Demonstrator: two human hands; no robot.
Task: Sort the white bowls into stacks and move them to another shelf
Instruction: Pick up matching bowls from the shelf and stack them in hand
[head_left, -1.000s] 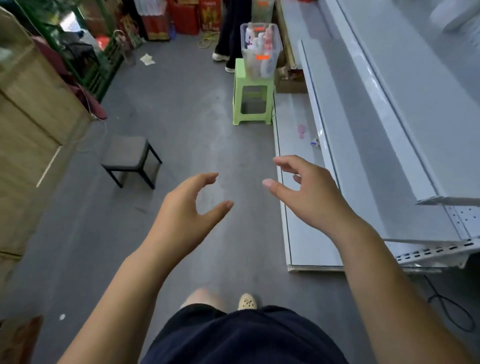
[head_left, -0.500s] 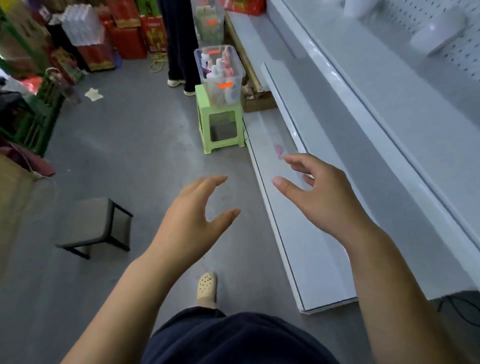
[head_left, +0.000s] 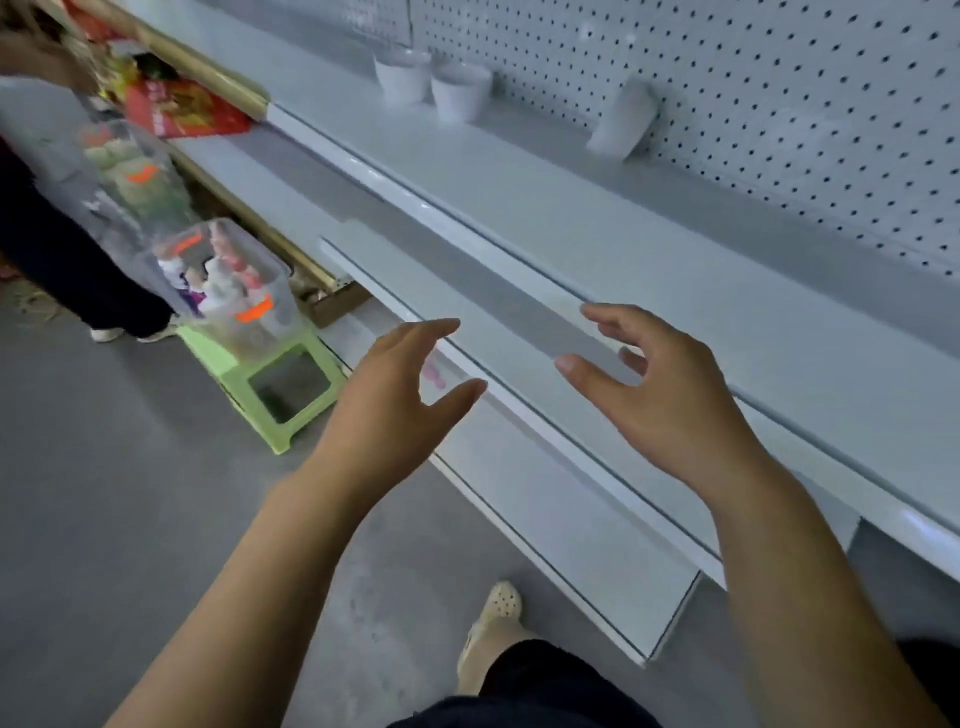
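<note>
1. Head view, hands: the left hand (head_left: 389, 410) and the right hand (head_left: 675, 410) are held out side by side in the air. Each holds nothing, with its thumb spread away from loosely curved fingers. The left hand is over the front edge of the lower shelf (head_left: 519, 306). The right hand is over the same shelf, just below the front lip of the upper shelf (head_left: 597, 208).
2. Head view, task things: three white bowls stand well apart from both hands, at the back edge of the upper shelf against the pegboard wall (head_left: 779, 104). Two upright bowls (head_left: 402, 75) sit just beside each other towards the far end. A third, tilted bowl (head_left: 623, 119) leans on the pegboard nearer the person. Blur hides whether any of them is a stack.
3. Head view, surroundings: a green plastic stool (head_left: 291, 431) stands on the grey floor (head_left: 130, 467) by the shelving's bottom board (head_left: 545, 493). It carries a clear plastic bin (head_left: 228, 280) of small items. Behind it stands another person in dark trousers (head_left: 67, 249). The wearer's cream clog (head_left: 501, 603) shows below the arms.
</note>
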